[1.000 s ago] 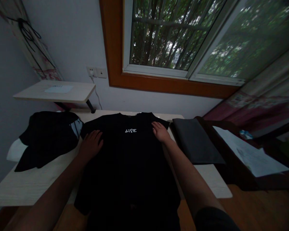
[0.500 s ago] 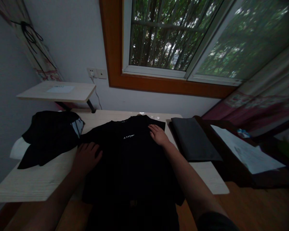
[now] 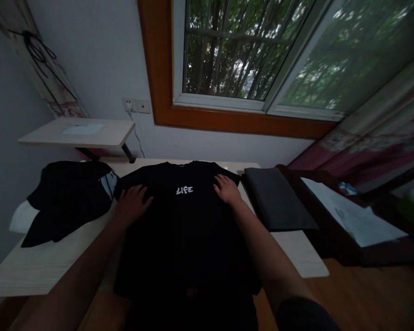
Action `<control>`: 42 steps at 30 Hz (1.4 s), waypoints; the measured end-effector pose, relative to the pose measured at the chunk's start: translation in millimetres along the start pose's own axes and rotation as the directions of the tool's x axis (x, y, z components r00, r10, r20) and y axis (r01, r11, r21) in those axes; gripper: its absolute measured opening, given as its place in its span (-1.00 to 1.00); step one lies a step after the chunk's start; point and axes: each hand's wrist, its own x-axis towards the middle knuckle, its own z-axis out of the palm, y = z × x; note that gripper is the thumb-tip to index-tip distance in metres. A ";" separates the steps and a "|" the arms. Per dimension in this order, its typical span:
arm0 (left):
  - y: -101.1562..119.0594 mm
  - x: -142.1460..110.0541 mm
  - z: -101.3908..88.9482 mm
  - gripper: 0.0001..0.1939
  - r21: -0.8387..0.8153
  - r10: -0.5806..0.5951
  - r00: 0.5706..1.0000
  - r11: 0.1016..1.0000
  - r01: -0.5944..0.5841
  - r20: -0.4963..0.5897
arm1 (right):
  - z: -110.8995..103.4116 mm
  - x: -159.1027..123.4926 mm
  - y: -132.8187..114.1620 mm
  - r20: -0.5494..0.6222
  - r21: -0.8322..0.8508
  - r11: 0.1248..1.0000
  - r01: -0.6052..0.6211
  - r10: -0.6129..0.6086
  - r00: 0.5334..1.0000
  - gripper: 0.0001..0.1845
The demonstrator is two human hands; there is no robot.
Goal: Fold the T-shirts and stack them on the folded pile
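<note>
A black T-shirt (image 3: 184, 225) with white "LIFE" lettering lies spread flat on the pale wooden table (image 3: 51, 262), its hem hanging over the near edge. My left hand (image 3: 133, 204) rests palm down on the shirt's left shoulder area, fingers spread. My right hand (image 3: 226, 189) lies flat on the right shoulder area, fingers stretched out. Neither hand grips the cloth.
A heap of dark clothes (image 3: 67, 197) lies at the table's left. A folded dark grey garment (image 3: 279, 204) sits at the right edge. Papers (image 3: 352, 216) lie on a dark desk further right. A small shelf (image 3: 79, 133) and wall sockets (image 3: 136, 105) are behind.
The shirt's chest, rumpled half a second ago with the lettering squashed, is smoothed flat and the lettering reads clearly. My left hand slid up toward the collar; the right barely moved.
</note>
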 end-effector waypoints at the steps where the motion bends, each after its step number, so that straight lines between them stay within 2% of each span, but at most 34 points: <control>1: -0.6 5.9 1.0 -0.40 -0.009 -0.003 1.000 1.000 0.003 0.009 | 1.0 3.1 1.8 -0.001 0.000 1.000 -0.012 0.012 1.000 -0.43; 8: -5.8 44.1 18.2 -0.38 -0.023 -0.008 1.000 1.000 0.008 -0.020 | 4.9 22.8 14.3 0.022 -0.008 0.998 -0.065 0.065 0.998 -0.41; 13: -4.0 62.2 29.5 -0.38 -0.026 -0.041 0.998 0.999 0.040 -0.036 | 6.9 36.3 19.5 0.027 -0.015 0.996 -0.093 0.093 0.995 -0.40; 21: -5.8 74.6 33.9 -0.37 0.017 -0.047 0.999 0.999 0.047 -0.019 | 10.6 49.8 21.3 0.105 -0.056 0.987 -0.150 0.156 0.982 -0.41; 27: -14.7 91.7 32.8 -0.34 0.008 -0.054 0.995 0.999 0.054 0.083 | 8.7 48.8 19.7 0.110 -0.056 0.984 -0.167 0.172 0.979 -0.42; 36: -18.1 101.2 36.7 -0.33 0.007 -0.032 0.998 0.999 0.032 0.048 | 11.5 56.0 24.6 0.096 -0.054 0.984 -0.171 0.176 0.980 -0.43; 42: -12.9 97.7 36.3 -0.36 -0.019 -0.050 0.998 0.999 0.051 0.044 | 16.4 58.9 25.6 0.094 -0.045 0.983 -0.175 0.179 0.979 -0.43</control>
